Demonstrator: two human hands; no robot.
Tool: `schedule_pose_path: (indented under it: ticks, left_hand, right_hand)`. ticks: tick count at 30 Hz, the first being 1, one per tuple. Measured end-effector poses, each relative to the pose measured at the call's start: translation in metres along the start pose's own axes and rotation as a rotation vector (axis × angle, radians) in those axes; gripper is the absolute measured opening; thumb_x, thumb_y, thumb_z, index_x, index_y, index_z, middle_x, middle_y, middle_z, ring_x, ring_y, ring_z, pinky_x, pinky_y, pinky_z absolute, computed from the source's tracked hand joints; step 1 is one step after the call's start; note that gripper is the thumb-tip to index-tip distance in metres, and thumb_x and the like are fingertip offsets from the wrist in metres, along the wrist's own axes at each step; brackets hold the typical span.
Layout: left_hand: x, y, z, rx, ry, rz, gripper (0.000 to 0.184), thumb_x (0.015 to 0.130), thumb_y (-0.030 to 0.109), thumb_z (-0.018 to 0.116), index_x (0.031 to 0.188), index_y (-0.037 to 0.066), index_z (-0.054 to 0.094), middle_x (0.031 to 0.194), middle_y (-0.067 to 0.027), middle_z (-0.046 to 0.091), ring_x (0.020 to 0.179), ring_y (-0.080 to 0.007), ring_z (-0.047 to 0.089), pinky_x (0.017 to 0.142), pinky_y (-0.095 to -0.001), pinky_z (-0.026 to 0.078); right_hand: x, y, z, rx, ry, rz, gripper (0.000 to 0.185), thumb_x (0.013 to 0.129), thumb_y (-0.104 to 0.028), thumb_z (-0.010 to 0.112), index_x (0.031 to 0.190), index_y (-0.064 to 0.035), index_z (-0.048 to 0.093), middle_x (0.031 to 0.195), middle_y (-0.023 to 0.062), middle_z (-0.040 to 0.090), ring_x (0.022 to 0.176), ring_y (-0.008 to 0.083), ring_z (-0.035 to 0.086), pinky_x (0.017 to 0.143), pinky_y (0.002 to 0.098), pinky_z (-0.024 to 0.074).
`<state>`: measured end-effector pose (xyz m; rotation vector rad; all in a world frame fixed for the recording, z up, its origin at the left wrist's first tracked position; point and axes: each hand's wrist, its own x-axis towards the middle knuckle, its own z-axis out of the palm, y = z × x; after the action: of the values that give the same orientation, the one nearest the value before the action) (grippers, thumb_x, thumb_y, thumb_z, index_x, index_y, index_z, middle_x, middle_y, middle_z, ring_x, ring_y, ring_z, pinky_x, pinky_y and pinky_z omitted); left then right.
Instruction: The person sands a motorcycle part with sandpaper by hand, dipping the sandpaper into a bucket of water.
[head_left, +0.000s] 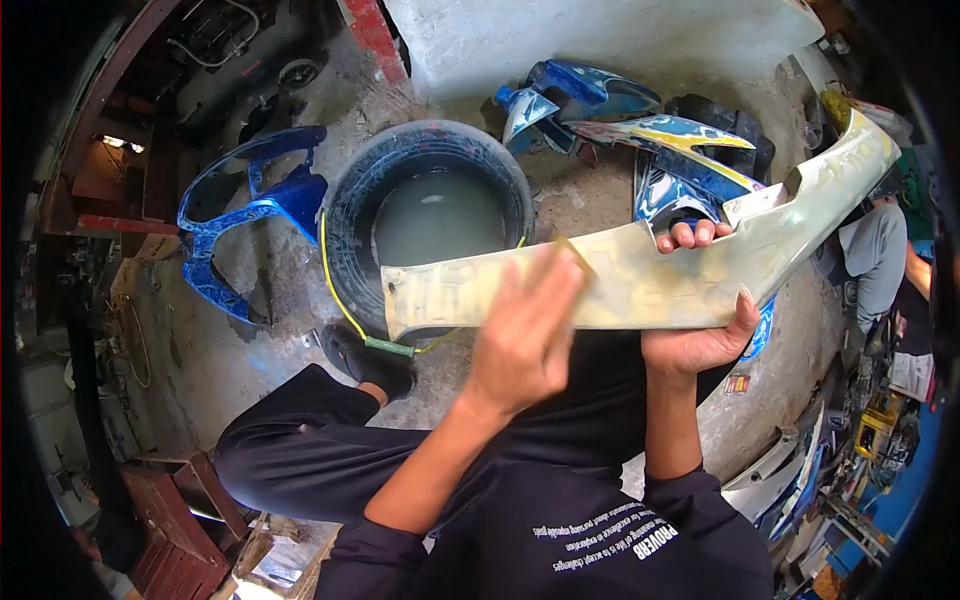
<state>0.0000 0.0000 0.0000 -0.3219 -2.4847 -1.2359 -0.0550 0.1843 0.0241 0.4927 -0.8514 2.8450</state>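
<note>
A long, pale cream motorcycle body panel (pixel 640 285), with yellowish patches, lies across in front of me above my lap. My right hand (pixel 695 345) grips it from below, thumb at the near edge and fingertips showing through a notch at the far edge. My left hand (pixel 530 335), blurred by motion, presses a tan piece of sandpaper (pixel 578 258) flat on the panel's face. Most of the sandpaper is hidden under the fingers. Behind the panel's left end stands a black bucket (pixel 345 200) holding cloudy water (pixel 440 215).
A blue fairing frame (pixel 235 215) lies on the concrete floor left of the bucket. Several blue and multicoloured panels (pixel 680 140) lie beyond, near a white wall (pixel 600 40). A wooden stool (pixel 180 520) is at lower left. Another person's leg (pixel 875 255) shows at right, near clutter.
</note>
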Motion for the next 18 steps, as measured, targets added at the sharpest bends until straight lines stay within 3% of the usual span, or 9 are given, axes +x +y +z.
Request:
schedule_pose_path:
  ticks: [2, 3, 5, 6, 9, 11, 13, 14, 18]
  left_hand:
    - [-0.003, 0.010, -0.003, -0.079, -0.184, 0.119, 0.053, 0.088, 0.004, 0.064, 0.140, -0.002, 0.057, 0.145, -0.0202, 0.057, 0.139, -0.0391, 0.049, 0.117, -0.0590, 0.030]
    - [-0.008, 0.015, -0.001, -0.120, -0.184, 0.090, 0.053, 0.088, 0.004, 0.064, 0.140, -0.002, 0.057, 0.145, -0.0202, 0.057, 0.139, -0.0391, 0.049, 0.117, -0.0590, 0.030]
    - [-0.002, -0.007, 0.008, 0.005, 0.023, -0.058, 0.048, 0.091, 0.004, 0.059, 0.139, -0.001, 0.059, 0.143, -0.0187, 0.059, 0.132, -0.0380, 0.056, 0.119, -0.0583, 0.028]
    - [0.004, -0.014, 0.010, 0.004, 0.041, -0.078, 0.053, 0.087, 0.003, 0.062, 0.139, 0.001, 0.059, 0.144, -0.0164, 0.059, 0.130, -0.0352, 0.059, 0.119, -0.0585, 0.029]
    - [0.000, 0.000, 0.013, -0.089, -0.043, 0.054, 0.056, 0.085, 0.003, 0.064, 0.141, 0.003, 0.059, 0.145, -0.0151, 0.059, 0.128, -0.0343, 0.060, 0.118, -0.0593, 0.030]
    - [-0.003, 0.009, 0.010, -0.119, -0.103, 0.047, 0.058, 0.085, 0.002, 0.063, 0.142, 0.005, 0.058, 0.146, -0.0150, 0.058, 0.133, -0.0344, 0.057, 0.118, -0.0620, 0.026]
    - [0.001, 0.011, 0.008, 0.076, -0.078, 0.021, 0.059, 0.085, 0.002, 0.063, 0.143, 0.005, 0.057, 0.147, -0.0141, 0.057, 0.138, -0.0346, 0.052, 0.120, -0.0633, 0.018]
    - [0.005, 0.011, 0.011, 0.096, -0.024, -0.055, 0.058, 0.085, 0.003, 0.063, 0.143, 0.005, 0.057, 0.148, -0.0126, 0.057, 0.141, -0.0348, 0.048, 0.122, -0.0633, 0.010]
    - [-0.010, 0.027, 0.014, 0.063, -0.055, -0.061, 0.055, 0.087, 0.005, 0.062, 0.142, 0.005, 0.058, 0.148, -0.0119, 0.057, 0.142, -0.0349, 0.047, 0.122, -0.0618, 0.005]
  right_hand:
    - [-0.002, 0.000, 0.003, -0.014, 0.161, 0.004, 0.065, 0.088, -0.039, 0.060, 0.137, 0.0004, 0.043, 0.119, 0.0124, 0.049, 0.114, 0.0280, 0.046, 0.112, 0.0461, 0.0310]
    - [-0.005, -0.011, 0.010, -0.055, 0.177, 0.028, 0.065, 0.088, -0.039, 0.060, 0.137, 0.0004, 0.043, 0.119, 0.0124, 0.049, 0.114, 0.0280, 0.046, 0.112, 0.0461, 0.0310]
    - [-0.002, -0.012, 0.007, -0.004, 0.220, 0.056, 0.065, 0.089, -0.040, 0.058, 0.138, -0.0005, 0.044, 0.117, 0.0132, 0.051, 0.115, 0.0302, 0.047, 0.110, 0.0472, 0.0337]
    - [0.001, -0.013, 0.006, -0.011, 0.208, 0.043, 0.065, 0.089, -0.040, 0.058, 0.138, -0.0005, 0.044, 0.117, 0.0132, 0.051, 0.115, 0.0302, 0.047, 0.110, 0.0472, 0.0337]
    - [0.004, -0.013, 0.006, 0.004, 0.224, 0.052, 0.064, 0.089, -0.040, 0.056, 0.138, 0.0000, 0.043, 0.113, 0.0133, 0.052, 0.113, 0.0297, 0.049, 0.111, 0.0474, 0.0333]
    - [0.003, -0.010, 0.004, 0.047, 0.163, 0.046, 0.064, 0.090, -0.039, 0.055, 0.139, 0.0002, 0.043, 0.111, 0.0131, 0.053, 0.111, 0.0290, 0.049, 0.109, 0.0478, 0.0341]
    - [0.003, -0.007, 0.003, 0.036, 0.154, 0.041, 0.063, 0.090, -0.039, 0.055, 0.139, 0.0000, 0.043, 0.110, 0.0130, 0.052, 0.109, 0.0286, 0.049, 0.107, 0.0475, 0.0349]
    - [0.002, -0.008, 0.003, 0.013, 0.153, 0.041, 0.062, 0.090, -0.039, 0.054, 0.138, -0.0001, 0.044, 0.109, 0.0129, 0.052, 0.108, 0.0281, 0.049, 0.106, 0.0473, 0.0356]
    - [0.003, -0.005, 0.001, 0.003, 0.146, 0.018, 0.061, 0.090, -0.038, 0.054, 0.136, -0.0003, 0.044, 0.108, 0.0129, 0.052, 0.105, 0.0277, 0.048, 0.102, 0.0466, 0.0372]
